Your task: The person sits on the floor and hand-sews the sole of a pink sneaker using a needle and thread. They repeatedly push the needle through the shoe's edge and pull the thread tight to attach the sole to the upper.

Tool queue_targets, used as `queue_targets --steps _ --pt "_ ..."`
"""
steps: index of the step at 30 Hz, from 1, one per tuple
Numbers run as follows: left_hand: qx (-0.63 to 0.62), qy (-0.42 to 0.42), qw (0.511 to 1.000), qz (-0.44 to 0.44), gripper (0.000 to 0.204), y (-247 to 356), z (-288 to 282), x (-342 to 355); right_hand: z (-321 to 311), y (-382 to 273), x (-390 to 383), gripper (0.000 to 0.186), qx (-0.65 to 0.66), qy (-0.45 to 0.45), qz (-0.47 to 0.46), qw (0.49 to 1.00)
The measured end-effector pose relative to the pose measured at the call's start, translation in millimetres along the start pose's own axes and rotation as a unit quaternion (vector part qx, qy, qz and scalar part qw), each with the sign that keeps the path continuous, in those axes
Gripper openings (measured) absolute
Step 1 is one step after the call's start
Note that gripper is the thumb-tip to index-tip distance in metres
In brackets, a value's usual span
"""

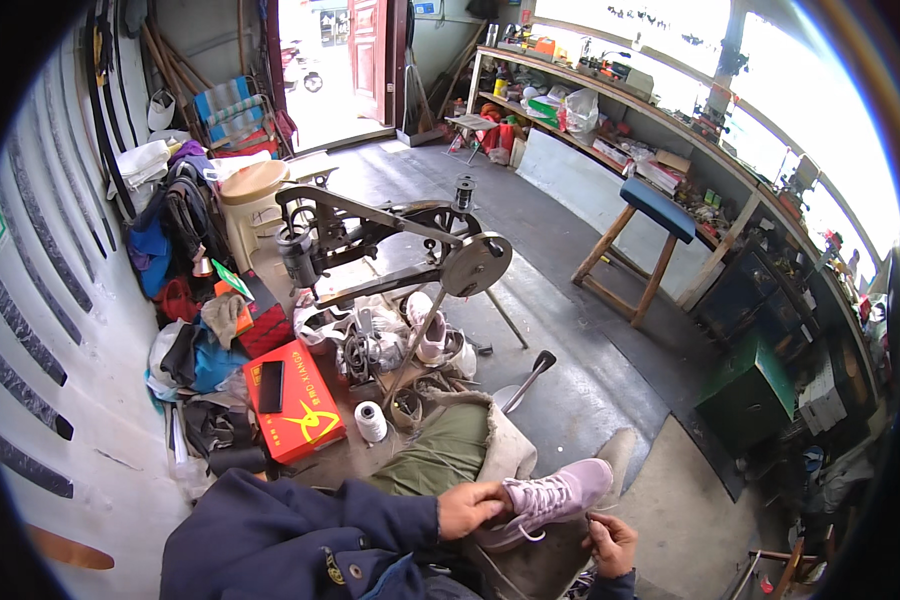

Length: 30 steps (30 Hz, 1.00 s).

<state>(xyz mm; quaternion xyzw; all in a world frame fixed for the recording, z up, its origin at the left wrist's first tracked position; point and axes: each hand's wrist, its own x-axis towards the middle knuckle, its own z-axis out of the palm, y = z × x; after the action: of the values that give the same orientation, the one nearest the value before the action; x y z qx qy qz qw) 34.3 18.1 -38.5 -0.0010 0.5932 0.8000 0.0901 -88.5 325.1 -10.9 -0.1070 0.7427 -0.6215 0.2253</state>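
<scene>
My left hand grips a pale lilac sneaker with white laces at its heel end, over my lap. My right hand is closed just below and right of the sneaker's sole, pinching something too small to make out. An apron or cloth over green trousers covers my legs. A white thread spool stands left of my knee, beside a red shoebox with a black phone on it.
A black hand-crank sewing machine stands ahead on thin legs, among shoes and bags. A plastic stool and a bag pile are left. A blue-topped wooden stool, long cluttered workbench and green box are right. An open doorway is behind.
</scene>
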Motion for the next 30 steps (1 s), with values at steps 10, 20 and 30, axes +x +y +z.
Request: queue_targets --steps 10,20,30 --pt "0.216 -0.106 0.969 -0.052 0.049 -94.1 7.5 93.6 -5.8 12.0 8.1 0.027 0.006 -0.021 -0.031 0.999" --pt "0.407 -0.213 0.888 0.027 0.044 -88.7 11.0 92.6 -28.8 -26.3 25.9 0.023 0.007 -0.106 0.095 0.99" --pt "0.475 -0.239 0.84 0.108 0.04 -100.8 12.3 99.4 -28.6 -91.7 56.1 0.023 -0.173 -0.17 0.174 0.954"
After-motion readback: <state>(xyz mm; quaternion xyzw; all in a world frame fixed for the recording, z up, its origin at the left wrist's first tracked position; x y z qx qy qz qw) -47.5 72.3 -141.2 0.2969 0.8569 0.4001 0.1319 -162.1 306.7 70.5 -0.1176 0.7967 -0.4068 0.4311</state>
